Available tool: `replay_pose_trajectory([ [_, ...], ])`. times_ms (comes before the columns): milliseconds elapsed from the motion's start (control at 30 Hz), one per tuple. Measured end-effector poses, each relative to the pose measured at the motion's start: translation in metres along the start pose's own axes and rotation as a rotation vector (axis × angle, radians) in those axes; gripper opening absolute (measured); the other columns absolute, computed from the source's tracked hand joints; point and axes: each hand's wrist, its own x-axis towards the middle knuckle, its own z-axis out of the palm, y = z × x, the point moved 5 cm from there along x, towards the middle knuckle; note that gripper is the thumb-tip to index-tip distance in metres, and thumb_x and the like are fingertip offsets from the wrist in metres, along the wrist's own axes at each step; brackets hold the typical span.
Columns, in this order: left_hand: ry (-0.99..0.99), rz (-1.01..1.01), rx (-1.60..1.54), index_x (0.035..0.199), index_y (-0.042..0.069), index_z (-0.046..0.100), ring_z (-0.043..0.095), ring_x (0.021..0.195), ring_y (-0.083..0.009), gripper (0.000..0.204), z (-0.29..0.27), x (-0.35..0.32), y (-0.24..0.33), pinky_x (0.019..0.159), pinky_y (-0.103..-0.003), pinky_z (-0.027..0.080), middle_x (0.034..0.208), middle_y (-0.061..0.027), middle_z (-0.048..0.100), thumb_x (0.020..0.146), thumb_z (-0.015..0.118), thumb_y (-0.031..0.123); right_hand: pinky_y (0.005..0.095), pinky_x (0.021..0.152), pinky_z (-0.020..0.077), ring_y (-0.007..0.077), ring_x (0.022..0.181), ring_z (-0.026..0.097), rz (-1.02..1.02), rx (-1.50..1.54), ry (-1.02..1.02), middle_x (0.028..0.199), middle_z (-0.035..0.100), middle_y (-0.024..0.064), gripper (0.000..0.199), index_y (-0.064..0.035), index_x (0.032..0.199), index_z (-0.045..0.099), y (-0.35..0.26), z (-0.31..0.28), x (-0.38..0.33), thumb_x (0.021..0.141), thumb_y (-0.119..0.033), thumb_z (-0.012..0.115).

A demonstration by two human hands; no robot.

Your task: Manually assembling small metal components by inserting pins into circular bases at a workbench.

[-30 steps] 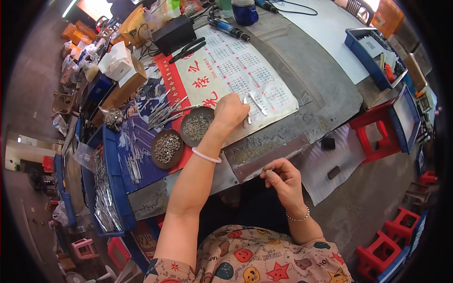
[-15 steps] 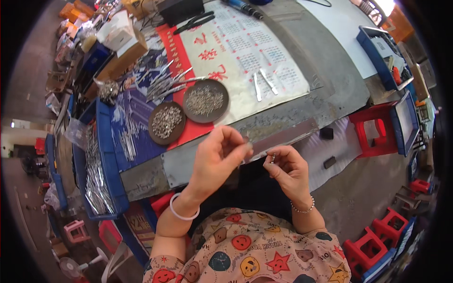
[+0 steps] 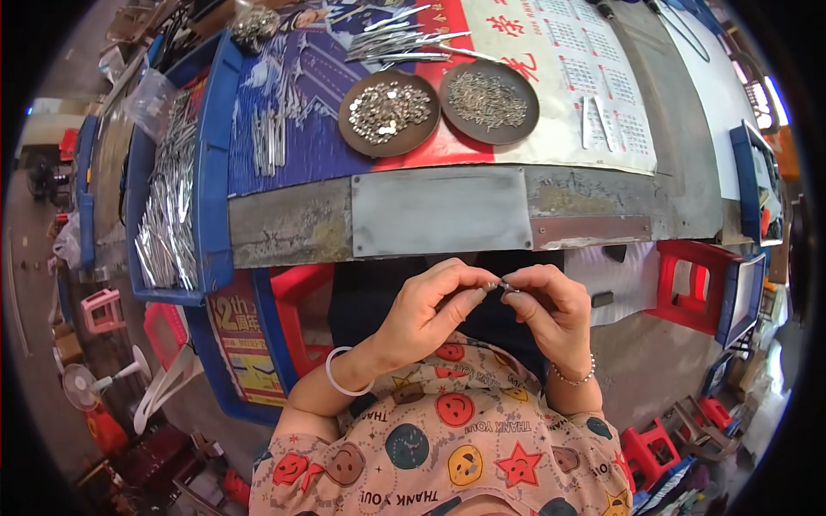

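Note:
My left hand (image 3: 434, 310) and my right hand (image 3: 551, 305) meet in front of my body, just below the table's near edge. Thumb and forefinger of each are pinched together. A small shiny metal piece (image 3: 493, 285) shows at the left fingertips, touching or nearly touching a small dark metal piece (image 3: 506, 285) in the right ones. Their exact kind is too small to make out. Beyond, a brown dish (image 3: 379, 150) carries small round silvery pieces (image 3: 391, 110). Beside it, another brown dish (image 3: 492, 136) holds many thin little metal pins (image 3: 486, 99).
A blue bin (image 3: 219, 181) of slender metal strips (image 3: 168, 236) stands at the left. More strips (image 3: 400, 39) lie behind the dishes, and two (image 3: 600, 125) rest on the calendar sheet (image 3: 551, 159). A metal plate (image 3: 440, 211) covers part of the table edge. Red stools (image 3: 693, 284) stand right.
My hands, apart before, have come together at the fingertips. The left moved down and right. The view has shifted, so the table and dishes sit higher and face me more squarely.

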Motion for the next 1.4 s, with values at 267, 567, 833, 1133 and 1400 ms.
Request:
replay_pose_trajectory([
  [267,-0.021,0.213,0.176,0.103,-0.002,0.061,0.059,0.075,-0.0204,0.017,-0.015,-0.011,0.009,0.066,-0.028,0.047,0.087,-0.011,0.059,0.086,0.057,-0.001,0.0232,0.057,0.0427,0.0136,0.065,0.055,-0.231,-0.198,-0.129,0.078,0.061,0.0075,0.012,0.003,0.087,0.062,-0.019,0.015,0.005,0.076,0.006,0.066],
  [567,-0.014,0.302,0.227,0.103,-0.002,0.062,0.058,0.073,-0.0225,0.019,-0.02,-0.013,0.012,0.062,-0.029,0.047,0.085,-0.0115,0.059,0.084,0.06,-0.003,0.0266,0.058,0.0445,0.0192,0.065,0.058,-0.284,-0.316,-0.18,0.075,0.061,0.0089,0.014,0.0008,0.087,0.063,-0.029,0.018,0.007,0.074,0.004,0.066],
  [833,-0.031,0.345,0.289,0.103,-0.001,0.062,0.058,0.07,-0.0239,0.024,-0.018,-0.01,0.013,0.06,-0.03,0.047,0.084,-0.0117,0.058,0.08,0.062,-0.005,0.031,0.056,0.0459,0.0248,0.065,0.059,-0.317,-0.38,-0.223,0.075,0.058,0.0103,0.015,-0.0012,0.09,0.062,-0.033,0.015,0.007,0.076,0.004,0.064],
  [1133,-0.039,0.336,0.305,0.103,0.0,0.062,0.059,0.07,-0.0245,0.026,-0.016,-0.008,0.012,0.059,-0.031,0.048,0.083,-0.0118,0.058,0.078,0.062,-0.007,0.0325,0.055,0.0458,0.0264,0.064,0.059,-0.323,-0.425,-0.214,0.074,0.057,0.011,0.015,-0.0012,0.09,0.061,-0.033,0.013,0.008,0.076,0.003,0.065],
  [1400,-0.052,0.394,0.478,0.099,-0.002,0.061,0.06,0.068,-0.0261,0.026,-0.007,-0.012,0.009,0.057,-0.033,0.049,0.079,-0.0116,0.056,0.074,0.063,-0.008,0.0326,0.057,0.0423,0.0218,0.064,0.051,-0.596,-0.899,-0.337,0.075,0.047,0.0069,0.033,0.0009,0.091,0.057,-0.041,0.026,-0.006,0.058,-0.007,0.06],
])
